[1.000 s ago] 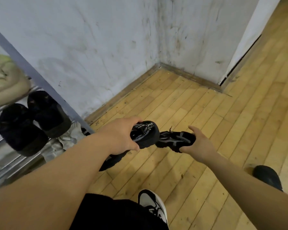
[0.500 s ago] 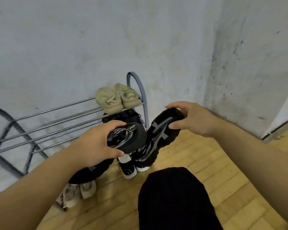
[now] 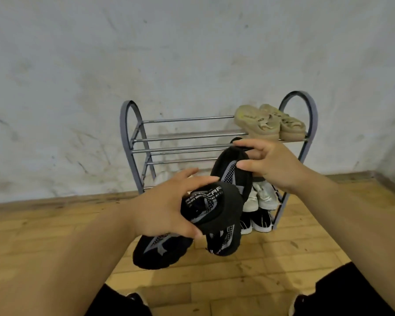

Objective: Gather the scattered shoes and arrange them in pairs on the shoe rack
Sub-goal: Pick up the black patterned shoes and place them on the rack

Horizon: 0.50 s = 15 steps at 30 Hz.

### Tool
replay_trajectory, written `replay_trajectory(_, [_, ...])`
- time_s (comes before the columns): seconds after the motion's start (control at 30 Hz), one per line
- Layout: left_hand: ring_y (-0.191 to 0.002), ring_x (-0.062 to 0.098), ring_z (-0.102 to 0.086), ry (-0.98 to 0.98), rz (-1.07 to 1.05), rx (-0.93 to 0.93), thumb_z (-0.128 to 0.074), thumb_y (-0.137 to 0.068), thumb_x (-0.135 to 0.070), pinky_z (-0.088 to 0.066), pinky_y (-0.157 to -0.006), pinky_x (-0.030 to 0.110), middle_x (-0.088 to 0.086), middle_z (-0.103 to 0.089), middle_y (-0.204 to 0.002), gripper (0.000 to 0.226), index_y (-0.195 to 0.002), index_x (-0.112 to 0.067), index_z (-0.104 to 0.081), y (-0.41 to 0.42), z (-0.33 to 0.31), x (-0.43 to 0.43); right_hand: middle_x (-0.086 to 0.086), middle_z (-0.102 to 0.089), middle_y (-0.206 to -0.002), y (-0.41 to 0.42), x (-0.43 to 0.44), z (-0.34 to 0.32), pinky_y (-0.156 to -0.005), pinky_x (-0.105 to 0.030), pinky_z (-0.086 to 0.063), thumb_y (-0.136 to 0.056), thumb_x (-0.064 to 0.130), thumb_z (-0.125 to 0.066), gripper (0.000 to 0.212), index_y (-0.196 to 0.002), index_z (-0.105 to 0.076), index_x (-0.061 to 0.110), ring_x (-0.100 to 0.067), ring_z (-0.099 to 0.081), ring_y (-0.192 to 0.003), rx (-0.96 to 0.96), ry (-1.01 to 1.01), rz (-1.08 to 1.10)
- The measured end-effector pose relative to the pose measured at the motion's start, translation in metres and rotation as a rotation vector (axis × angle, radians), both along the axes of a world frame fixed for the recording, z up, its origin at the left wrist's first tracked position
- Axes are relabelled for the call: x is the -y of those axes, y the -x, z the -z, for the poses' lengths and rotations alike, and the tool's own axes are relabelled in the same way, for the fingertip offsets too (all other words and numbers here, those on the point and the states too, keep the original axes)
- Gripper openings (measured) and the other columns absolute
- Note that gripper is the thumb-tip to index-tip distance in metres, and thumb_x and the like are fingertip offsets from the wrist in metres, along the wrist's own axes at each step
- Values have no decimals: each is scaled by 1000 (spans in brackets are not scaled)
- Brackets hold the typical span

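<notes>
- Shoe rack (image 3: 214, 135) stands just beyond the fingertips, with a beige pair (image 3: 269, 124) parked on top, right above the right hand's (image 3: 274, 165) fingers, and bare bars to their left.
- Not racked yet: the left hand (image 3: 167, 208) grips one black sneaker (image 3: 162, 249) by the heel, and the right hand pinches its mate (image 3: 224, 240) at the collar.
- Below the right fingers, a white pair (image 3: 260, 197) and a black-and-white pair (image 3: 258, 221) are shelved.
- The tier behind the right hand is hidden, so I can't tell what's left.
</notes>
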<state>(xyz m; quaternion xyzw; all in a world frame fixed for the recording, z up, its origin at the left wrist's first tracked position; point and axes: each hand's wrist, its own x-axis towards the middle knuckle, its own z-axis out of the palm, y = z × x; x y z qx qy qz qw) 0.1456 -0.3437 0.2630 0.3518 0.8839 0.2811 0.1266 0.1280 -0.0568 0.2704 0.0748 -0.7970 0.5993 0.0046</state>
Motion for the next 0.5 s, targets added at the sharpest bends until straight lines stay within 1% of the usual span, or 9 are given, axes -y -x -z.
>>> replay_trajectory(0.07, [-154, 0, 0, 14, 1, -1, -93, -66, -40, -18, -120, 31, -19, 0, -168, 116, -149, -68, -17, 1, -1, 2, -4, -79, -107, 2, 3, 1, -85, -34, -62, -92, -2, -71, 51, -135, -62, 24, -22, -76, -101, 8, 21, -24])
replay_trajectory(0.13, [-153, -4, 2, 8, 14, -9, -93, -68, -37, -16, -116, 24, -22, 4, -167, 118, -151, -66, -15, 6, -1, 5, -5, -79, -106, 5, 5, -3, -83, -32, -62, -93, -1, -70, 49, -132, -62, 27, -21, -77, -99, 9, 49, -35])
replay_trajectory(0.17, [-152, -6, 4, -2, 11, 0, -93, -68, -35, -16, -116, 24, -22, 2, -167, 118, -151, -65, -15, 8, -2, 5, -5, -79, -105, 6, 5, -5, -83, -31, -62, -93, 0, -70, 48, -131, -63, 27, -21, -77, -98, 9, 61, -36])
replay_trajectory(0.23, [-150, -10, 4, -31, 26, 17, -94, -68, -33, -17, -119, 28, -25, -2, -165, 119, -152, -64, -16, 11, -3, 7, -6, -79, -105, 10, 6, -6, -82, -31, -62, -92, 0, -69, 46, -129, -64, 28, -23, -77, -98, 13, 82, -48])
replay_trajectory(0.3, [-151, -8, -2, -39, 19, 28, -95, -67, -31, -17, -122, 30, -27, -6, -163, 120, -152, -63, -18, 17, -3, 9, -7, -79, -104, 14, 7, -5, -80, -29, -61, -91, -1, -69, 44, -124, -66, 29, -24, -76, -99, 23, 125, -79])
replay_trajectory(0.37, [-150, -4, -16, -64, 26, 40, -95, -64, -35, -22, -121, 25, -24, -16, -161, 119, -153, -61, -21, 33, 2, 0, -9, -79, -103, 18, 9, -4, -78, -29, -60, -88, 0, -70, 43, -122, -66, 27, -25, -76, -98, 35, 202, -115])
replay_trajectory(0.43, [-148, 4, -32, -104, 16, 103, -94, -58, -42, -28, -116, 19, -23, -32, -154, 116, -153, -56, -29, 50, 8, -11, -12, -79, -103, 23, 9, -3, -78, -32, -60, -81, 7, -73, 44, -122, -66, 24, -27, -76, -97, 41, 270, -148])
replay_trajectory(0.47, [-146, 7, -38, -125, 4, 122, -94, -57, -43, -32, -114, 19, -23, -39, -151, 114, -152, -54, -32, 56, 10, -14, -12, -78, -104, 26, 8, -3, -79, -33, -59, -78, 10, -73, 46, -122, -67, 24, -28, -76, -98, 38, 286, -154])
replay_trajectory(0.5, [-142, 7, -43, -123, 5, 126, -95, -59, -39, -35, -113, 21, -23, -42, -150, 114, -153, -52, -32, 56, 10, -14, -13, -78, -104, 29, 6, -2, -79, -33, -59, -77, 11, -73, 47, -121, -67, 23, -28, -76, -98, 35, 299, -156])
